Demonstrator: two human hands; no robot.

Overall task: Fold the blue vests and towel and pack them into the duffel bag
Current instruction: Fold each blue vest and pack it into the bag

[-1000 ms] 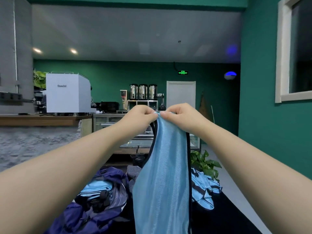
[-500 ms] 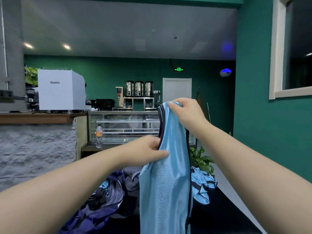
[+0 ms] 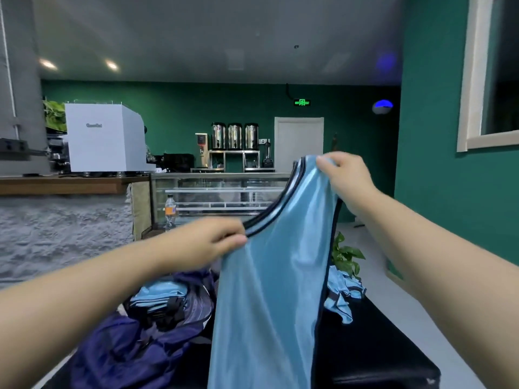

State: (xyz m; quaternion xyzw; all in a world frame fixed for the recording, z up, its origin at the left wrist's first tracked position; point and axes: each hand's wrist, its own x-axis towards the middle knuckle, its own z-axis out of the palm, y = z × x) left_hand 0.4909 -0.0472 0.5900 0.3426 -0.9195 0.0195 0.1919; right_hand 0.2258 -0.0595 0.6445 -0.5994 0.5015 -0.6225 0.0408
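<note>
left hand (image 3: 207,242) now lower, both hands pinching blue vest (image 3: 269,290) (counter machine's logo unreadable)

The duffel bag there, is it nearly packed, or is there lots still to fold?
Partly packed. Done: folded light-blue cloth already lies inside the open purple duffel bag. In hand: one blue vest hangs unfolded in the air, the left hand pinching its dark-trimmed edge and the right hand holding its top. Left: a crumpled blue vest pile waits on the dark table. I cannot pick out the towel.
</note>
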